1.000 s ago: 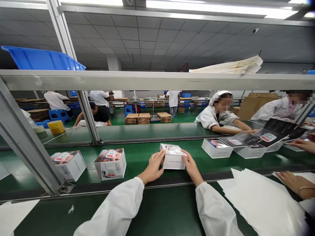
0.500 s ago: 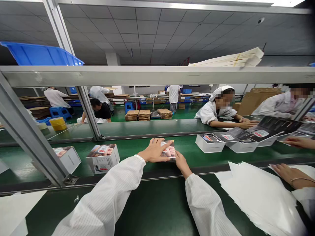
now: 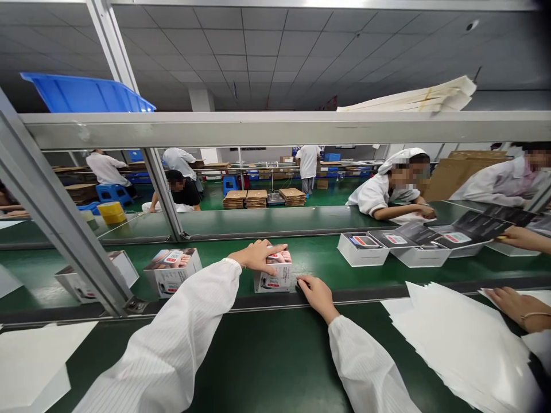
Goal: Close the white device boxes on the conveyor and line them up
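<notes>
Under the left hand on the green belt, the box looks light, stiff and smooth, probably best held by opposite sides; that hand grips it from above, thumb down its front. Rightward, the right hand sits just apart, palm down, half-open and apparently holding nothing.

There are three closed boxes, at least three open boxes, one blue bin on the shelf, three cardboard stacks on the floor; overlapping paper sheets defy counting.
</notes>
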`<action>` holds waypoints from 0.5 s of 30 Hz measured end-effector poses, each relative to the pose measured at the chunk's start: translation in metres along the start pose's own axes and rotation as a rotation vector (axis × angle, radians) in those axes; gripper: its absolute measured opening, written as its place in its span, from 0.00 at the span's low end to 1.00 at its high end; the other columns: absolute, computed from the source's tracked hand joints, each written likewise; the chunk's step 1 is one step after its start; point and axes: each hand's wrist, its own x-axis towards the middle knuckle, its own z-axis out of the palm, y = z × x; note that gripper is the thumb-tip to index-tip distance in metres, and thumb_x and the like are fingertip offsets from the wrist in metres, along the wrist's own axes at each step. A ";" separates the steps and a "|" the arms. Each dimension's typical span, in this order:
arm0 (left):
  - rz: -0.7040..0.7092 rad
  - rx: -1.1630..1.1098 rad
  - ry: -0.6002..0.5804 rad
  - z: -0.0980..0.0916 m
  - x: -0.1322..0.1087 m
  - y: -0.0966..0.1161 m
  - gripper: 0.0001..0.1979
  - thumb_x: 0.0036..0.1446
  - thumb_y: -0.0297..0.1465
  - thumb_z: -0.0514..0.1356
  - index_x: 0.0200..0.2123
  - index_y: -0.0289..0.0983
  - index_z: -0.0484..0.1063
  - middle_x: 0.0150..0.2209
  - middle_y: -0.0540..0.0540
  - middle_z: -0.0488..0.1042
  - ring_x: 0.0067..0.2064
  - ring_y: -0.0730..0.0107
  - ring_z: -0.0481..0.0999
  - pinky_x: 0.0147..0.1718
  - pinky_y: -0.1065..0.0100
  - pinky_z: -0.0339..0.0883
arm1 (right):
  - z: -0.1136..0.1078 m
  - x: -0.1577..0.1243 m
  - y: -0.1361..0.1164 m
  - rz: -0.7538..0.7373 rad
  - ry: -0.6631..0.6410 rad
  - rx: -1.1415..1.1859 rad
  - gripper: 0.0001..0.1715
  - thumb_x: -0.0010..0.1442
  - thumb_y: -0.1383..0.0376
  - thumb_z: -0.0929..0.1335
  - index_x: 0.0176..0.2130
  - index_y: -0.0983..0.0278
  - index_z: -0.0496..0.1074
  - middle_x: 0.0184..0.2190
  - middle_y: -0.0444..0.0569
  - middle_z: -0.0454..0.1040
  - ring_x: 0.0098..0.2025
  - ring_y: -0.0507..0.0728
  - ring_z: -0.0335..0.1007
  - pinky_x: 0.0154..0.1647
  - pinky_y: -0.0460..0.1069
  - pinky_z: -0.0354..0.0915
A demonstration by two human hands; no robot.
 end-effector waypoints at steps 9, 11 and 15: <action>0.077 0.196 0.462 0.028 -0.039 0.059 0.40 0.55 0.51 0.63 0.67 0.48 0.55 0.70 0.37 0.46 0.70 0.39 0.39 0.63 0.38 0.29 | 0.002 -0.009 0.022 0.004 0.298 0.405 0.26 0.56 0.49 0.63 0.43 0.63 0.78 0.45 0.54 0.79 0.45 0.62 0.74 0.47 0.55 0.69; 0.208 0.164 0.487 0.063 -0.049 0.091 0.34 0.60 0.48 0.58 0.66 0.47 0.56 0.69 0.39 0.49 0.70 0.47 0.44 0.65 0.44 0.34 | 0.002 -0.011 0.030 -0.021 0.325 0.443 0.27 0.53 0.47 0.65 0.42 0.63 0.78 0.47 0.54 0.77 0.47 0.63 0.73 0.48 0.56 0.69; 0.327 0.074 0.288 0.137 -0.045 0.125 0.24 0.68 0.43 0.52 0.65 0.48 0.60 0.68 0.44 0.53 0.69 0.58 0.52 0.65 0.56 0.46 | 0.004 -0.009 0.056 0.054 0.242 0.336 0.28 0.47 0.43 0.67 0.39 0.56 0.80 0.44 0.52 0.79 0.41 0.66 0.75 0.48 0.62 0.69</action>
